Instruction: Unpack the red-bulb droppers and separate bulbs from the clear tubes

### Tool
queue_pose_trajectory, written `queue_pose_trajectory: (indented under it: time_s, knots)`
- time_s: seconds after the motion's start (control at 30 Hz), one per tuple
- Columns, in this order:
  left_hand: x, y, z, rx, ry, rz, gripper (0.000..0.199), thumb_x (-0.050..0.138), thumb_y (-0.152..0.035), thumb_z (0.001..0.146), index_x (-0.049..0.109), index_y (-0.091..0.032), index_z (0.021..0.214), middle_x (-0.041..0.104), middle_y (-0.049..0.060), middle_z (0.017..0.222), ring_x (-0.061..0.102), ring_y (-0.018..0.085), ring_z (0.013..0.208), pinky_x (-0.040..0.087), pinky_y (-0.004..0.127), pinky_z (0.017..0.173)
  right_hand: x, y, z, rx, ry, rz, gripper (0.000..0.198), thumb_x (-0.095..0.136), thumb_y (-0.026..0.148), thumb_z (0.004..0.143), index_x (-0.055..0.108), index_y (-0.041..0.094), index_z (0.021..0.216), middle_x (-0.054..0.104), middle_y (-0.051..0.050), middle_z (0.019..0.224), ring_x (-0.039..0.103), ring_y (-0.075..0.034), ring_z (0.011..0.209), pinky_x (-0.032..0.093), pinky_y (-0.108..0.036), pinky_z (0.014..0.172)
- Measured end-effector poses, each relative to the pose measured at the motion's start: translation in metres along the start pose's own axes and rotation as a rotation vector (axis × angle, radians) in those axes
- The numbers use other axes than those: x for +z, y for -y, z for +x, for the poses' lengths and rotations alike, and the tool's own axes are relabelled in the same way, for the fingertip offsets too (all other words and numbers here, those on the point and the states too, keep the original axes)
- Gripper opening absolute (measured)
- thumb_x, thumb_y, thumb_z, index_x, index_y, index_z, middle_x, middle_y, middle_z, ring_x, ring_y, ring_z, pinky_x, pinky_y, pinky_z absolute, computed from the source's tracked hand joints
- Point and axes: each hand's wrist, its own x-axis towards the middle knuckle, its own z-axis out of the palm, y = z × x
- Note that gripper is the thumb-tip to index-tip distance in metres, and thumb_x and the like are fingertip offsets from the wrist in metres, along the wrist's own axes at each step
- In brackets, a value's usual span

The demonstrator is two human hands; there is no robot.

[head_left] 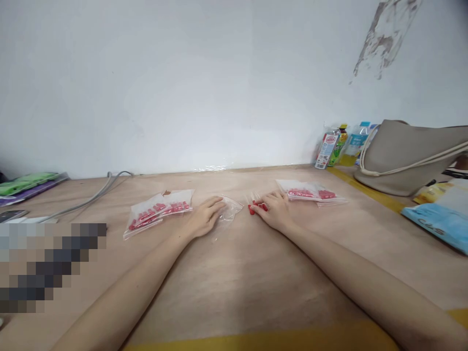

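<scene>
Two hands [205,215], one bag [230,210] between

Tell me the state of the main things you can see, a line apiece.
Left hand: open, at clear bag
Clear bag: flattened, partly covered
Right hand: at loose red pieces, grip unclear
Filled bags: lying, red pieces inside
Blue-capped bottle: closed, standing
Handbag: standing
Cable: curved
Blue packet: lying flat

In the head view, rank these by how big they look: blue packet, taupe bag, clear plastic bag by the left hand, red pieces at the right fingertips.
1. Taupe bag
2. Blue packet
3. Clear plastic bag, partly covered
4. Red pieces, partly covered
</scene>
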Motion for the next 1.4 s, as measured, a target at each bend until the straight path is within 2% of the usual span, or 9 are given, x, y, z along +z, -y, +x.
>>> queue_pose_trajectory:
  time_s: [0.17,0.33,0.63,0.77,0.9,1.03,1.13,1.2,1.4]
  knots:
    - [0.004,-0.006,0.0,-0.03,0.237,-0.084,0.051,0.026,-0.048,0.089,0.033,-0.024,0.133,0.019,0.004,0.145,0.014,0.021,0.134,0.015,0.039,0.109,0.0,-0.001,-0.002,-0.042,0.046,-0.041,0.021,0.057,0.041,0.077,0.065,0.022,0.078,0.064,-0.003,0.079,0.049,-0.019,0.084,0.023,-0.036,0.08]
    - [0.013,-0.006,0.003,-0.237,0.346,-0.003,0.062,0.019,-0.061,0.085,0.026,-0.027,0.136,0.016,0.005,0.146,0.01,0.03,0.134,0.012,0.047,0.107,0.001,-0.002,-0.003,-0.096,0.108,-0.017,0.02,0.054,0.039,0.08,0.065,0.023,0.086,0.063,-0.004,0.089,0.05,-0.019,0.088,0.024,-0.037,0.082]
    - [0.01,0.024,-0.002,-0.469,0.222,0.185,0.062,0.023,-0.057,0.085,0.036,-0.018,0.131,0.036,0.016,0.135,0.027,0.033,0.128,0.029,0.047,0.097,0.001,-0.001,-0.003,-0.08,0.179,0.038,0.018,0.053,0.036,0.081,0.065,0.025,0.088,0.065,-0.002,0.087,0.052,-0.017,0.088,0.025,-0.036,0.082]
    - [0.003,0.026,-0.005,-0.379,0.082,0.243,0.047,0.028,-0.048,0.087,0.051,-0.018,0.116,0.045,0.014,0.126,0.042,0.029,0.118,0.04,0.041,0.089,-0.002,0.002,-0.001,-0.055,0.14,-0.012,0.022,0.05,0.037,0.082,0.065,0.024,0.09,0.064,-0.003,0.093,0.051,-0.018,0.09,0.025,-0.035,0.083]
    - [-0.001,0.018,-0.005,-0.225,-0.166,0.365,0.033,0.036,-0.036,0.087,0.061,-0.016,0.095,0.055,0.012,0.114,0.05,0.027,0.107,0.042,0.037,0.085,-0.022,-0.004,0.011,0.07,0.057,-0.243,0.023,0.045,0.026,0.082,0.063,0.021,0.095,0.06,-0.007,0.101,0.047,-0.021,0.096,0.024,-0.037,0.083]
    - [0.0,-0.002,-0.005,-0.088,-0.316,0.361,0.027,0.04,-0.029,0.086,0.064,-0.016,0.083,0.064,0.009,0.093,0.056,0.024,0.091,0.042,0.038,0.082,-0.047,-0.019,0.024,0.227,0.188,-0.608,0.028,0.05,0.016,0.073,0.062,0.014,0.098,0.056,-0.015,0.106,0.044,-0.028,0.1,0.025,-0.044,0.082]
    - [0.008,-0.021,-0.008,-0.057,-0.313,0.207,0.023,0.045,-0.03,0.084,0.064,-0.018,0.082,0.064,0.007,0.091,0.057,0.021,0.087,0.043,0.036,0.081,-0.057,-0.029,0.026,0.345,0.343,-0.739,0.024,0.045,0.01,0.075,0.065,0.011,0.088,0.059,-0.017,0.097,0.046,-0.03,0.097,0.029,-0.045,0.079]
    - [0.014,-0.03,-0.009,-0.069,-0.265,0.087,0.022,0.046,-0.032,0.083,0.064,-0.019,0.081,0.064,0.005,0.091,0.057,0.019,0.085,0.044,0.034,0.081,-0.058,-0.033,0.026,0.336,0.357,-0.752,0.025,0.041,0.007,0.077,0.065,0.01,0.084,0.06,-0.017,0.093,0.049,-0.029,0.096,0.031,-0.043,0.077]
    - [0.018,-0.034,-0.009,-0.119,-0.202,-0.049,0.023,0.046,-0.034,0.083,0.064,-0.021,0.082,0.063,0.005,0.093,0.057,0.019,0.089,0.044,0.035,0.083,-0.051,-0.032,0.028,0.306,0.067,-0.575,0.023,0.034,0.018,0.087,0.055,0.01,0.094,0.06,-0.018,0.088,0.059,-0.025,0.071,0.035,-0.034,0.061]
